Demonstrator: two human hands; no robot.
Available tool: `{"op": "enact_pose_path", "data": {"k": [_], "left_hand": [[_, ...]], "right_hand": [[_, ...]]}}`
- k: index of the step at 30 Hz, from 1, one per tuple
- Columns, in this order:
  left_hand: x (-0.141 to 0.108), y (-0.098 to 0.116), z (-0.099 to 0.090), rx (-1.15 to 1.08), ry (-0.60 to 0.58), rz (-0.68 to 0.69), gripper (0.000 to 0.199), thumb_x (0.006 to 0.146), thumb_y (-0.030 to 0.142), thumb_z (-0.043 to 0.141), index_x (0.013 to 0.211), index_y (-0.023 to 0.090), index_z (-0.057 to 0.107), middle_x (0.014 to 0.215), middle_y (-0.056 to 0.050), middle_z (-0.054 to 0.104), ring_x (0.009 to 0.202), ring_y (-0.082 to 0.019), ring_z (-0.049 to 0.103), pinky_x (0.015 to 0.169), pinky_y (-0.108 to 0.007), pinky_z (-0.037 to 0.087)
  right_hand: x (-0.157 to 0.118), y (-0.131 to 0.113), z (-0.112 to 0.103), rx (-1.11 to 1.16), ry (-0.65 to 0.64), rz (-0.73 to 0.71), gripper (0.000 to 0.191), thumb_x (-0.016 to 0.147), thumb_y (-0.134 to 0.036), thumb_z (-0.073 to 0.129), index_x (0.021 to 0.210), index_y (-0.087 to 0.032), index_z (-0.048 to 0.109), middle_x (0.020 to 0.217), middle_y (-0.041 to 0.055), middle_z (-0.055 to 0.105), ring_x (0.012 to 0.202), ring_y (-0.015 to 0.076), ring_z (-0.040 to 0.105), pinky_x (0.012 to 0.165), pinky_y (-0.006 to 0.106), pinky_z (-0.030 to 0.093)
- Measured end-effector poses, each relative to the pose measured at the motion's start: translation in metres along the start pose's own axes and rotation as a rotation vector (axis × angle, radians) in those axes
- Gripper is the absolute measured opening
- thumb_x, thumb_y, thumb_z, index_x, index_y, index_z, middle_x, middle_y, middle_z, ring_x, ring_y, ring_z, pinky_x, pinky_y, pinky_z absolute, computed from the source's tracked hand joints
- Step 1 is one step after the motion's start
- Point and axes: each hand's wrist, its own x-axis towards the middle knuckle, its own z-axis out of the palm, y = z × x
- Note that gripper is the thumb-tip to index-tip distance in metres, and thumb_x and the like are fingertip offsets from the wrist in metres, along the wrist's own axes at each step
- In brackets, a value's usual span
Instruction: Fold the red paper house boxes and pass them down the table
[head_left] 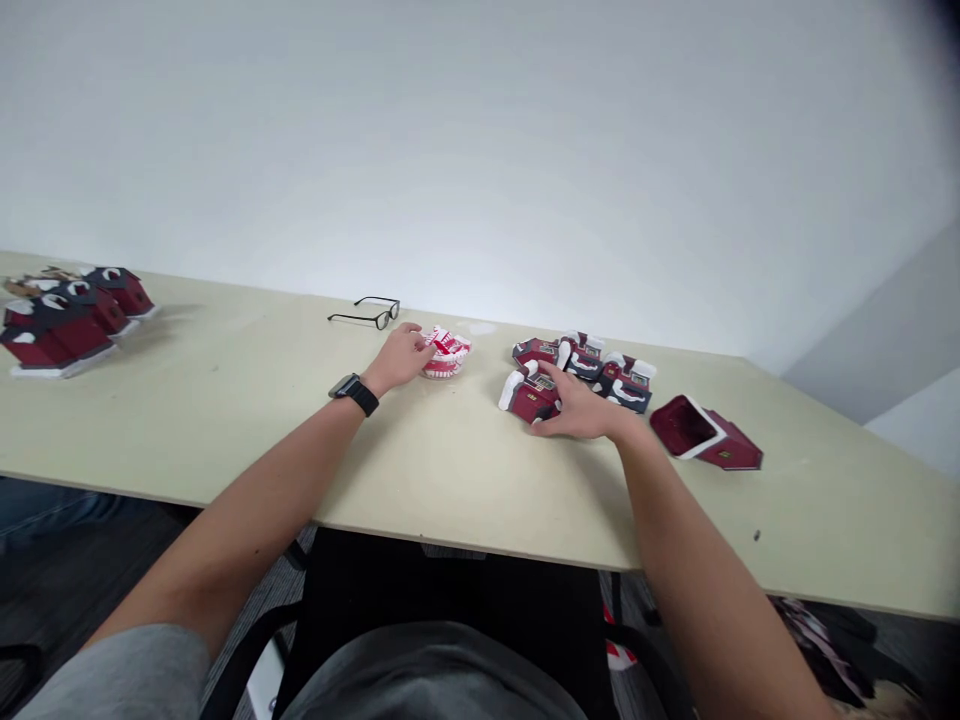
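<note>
My left hand (400, 357), with a dark watch on its wrist, is at the left edge of a round red-and-white printed roll that looks like tape (444, 365). Its fingers are bent and closed against the roll's rim, and part of the grip is hidden. My right hand (574, 402) has its thumb and fingers around a small dark-red model house (530, 396) with white snow-like trim, which lies tipped on the table. Just behind that hand are several similar houses (628, 376) with dark roofs, lying close together.
Right of my hand another red house (731, 443) lies on its side, its hollow base facing left. Black-framed glasses (382, 318) lie near the wall. More houses (56, 335) stand at the far left of the pale table (247, 400). A small dark bit (757, 536) lies front right.
</note>
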Motion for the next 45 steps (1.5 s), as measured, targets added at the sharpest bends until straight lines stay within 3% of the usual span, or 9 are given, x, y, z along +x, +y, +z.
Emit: {"op": "enact_pose_path", "data": {"k": [3,6,10,13,19,27,34,39,45], "left_hand": [[0.002,-0.001,0.002,-0.01,0.037,-0.013,0.037,0.095,0.041,0.053,0.07,0.016,0.06,0.129,-0.015,0.067,0.137,-0.028,0.056,0.122,-0.043,0.044],[0.003,0.0,0.003,0.01,0.091,-0.018,0.029,0.096,0.036,0.053,0.078,0.015,0.062,0.136,-0.016,0.065,0.131,-0.028,0.059,0.12,-0.045,0.045],[0.001,0.004,0.0,0.052,0.165,-0.03,0.024,0.097,0.036,0.054,0.092,0.015,0.065,0.118,-0.013,0.072,0.116,-0.027,0.063,0.11,-0.048,0.048],[-0.002,0.009,-0.005,-0.001,0.208,-0.01,0.023,0.098,0.037,0.055,0.097,0.016,0.065,0.105,-0.01,0.073,0.102,-0.023,0.065,0.098,-0.041,0.05],[-0.006,0.021,-0.005,-0.109,0.247,0.072,0.019,0.098,0.033,0.058,0.103,0.017,0.067,0.102,-0.007,0.073,0.093,-0.017,0.065,0.087,-0.031,0.049],[-0.007,0.019,0.006,-0.071,0.162,0.118,0.031,0.1,0.034,0.052,0.112,0.015,0.074,0.112,-0.01,0.075,0.098,-0.018,0.066,0.09,-0.032,0.05],[-0.005,0.012,0.007,-0.016,0.028,0.111,0.031,0.098,0.035,0.052,0.095,0.015,0.075,0.096,-0.009,0.074,0.083,-0.017,0.061,0.083,-0.032,0.048],[-0.002,0.008,0.011,-0.041,0.11,0.11,0.031,0.099,0.023,0.042,0.106,0.015,0.071,0.114,-0.012,0.069,0.103,-0.02,0.063,0.097,-0.035,0.05],[-0.013,0.033,0.013,-0.3,0.075,0.092,0.024,0.103,0.025,0.039,0.108,0.017,0.061,0.107,-0.008,0.069,0.094,-0.016,0.063,0.088,-0.032,0.051]], "right_hand": [[-0.003,-0.002,-0.005,0.024,0.04,0.039,0.117,0.07,-0.04,0.085,0.168,-0.018,0.026,0.15,0.0199,0.052,0.133,0.0332,0.06,0.117,0.047,0.048],[-0.005,-0.007,-0.007,0.115,0.111,0.059,0.117,0.073,-0.043,0.084,0.169,-0.016,0.021,0.142,0.0203,0.058,0.12,0.0308,0.065,0.109,0.045,0.053],[-0.004,-0.013,0.001,0.103,0.1,0.058,0.132,0.067,-0.056,0.09,0.17,-0.015,0.017,0.151,0.0227,0.05,0.135,0.0354,0.057,0.117,0.047,0.047],[-0.002,-0.017,0.01,0.114,0.145,0.05,0.123,0.07,-0.05,0.086,0.168,-0.017,0.02,0.154,0.0209,0.048,0.137,0.0347,0.055,0.118,0.048,0.046],[0.004,-0.019,0.013,0.207,0.404,0.0,0.102,0.071,-0.029,0.076,0.163,-0.019,0.033,0.143,0.0173,0.054,0.124,0.029,0.06,0.111,0.046,0.05],[0.008,-0.021,0.01,0.372,0.674,-0.113,0.09,0.078,-0.05,0.076,0.156,-0.023,0.04,0.144,0.0135,0.055,0.129,0.027,0.055,0.122,0.05,0.041],[0.008,-0.031,0.017,0.397,0.597,-0.134,0.086,0.081,-0.051,0.074,0.154,-0.019,0.043,0.146,0.0133,0.056,0.136,0.0257,0.054,0.126,0.046,0.038],[0.0,-0.038,0.015,0.452,0.323,0.06,0.12,0.065,-0.057,0.088,0.163,-0.021,0.028,0.16,0.0163,0.041,0.144,0.031,0.048,0.127,0.049,0.04],[-0.006,-0.053,0.016,0.742,0.298,0.124,0.12,0.057,-0.04,0.092,0.157,-0.025,0.029,0.144,0.011,0.056,0.12,0.0225,0.063,0.11,0.04,0.055]]}}
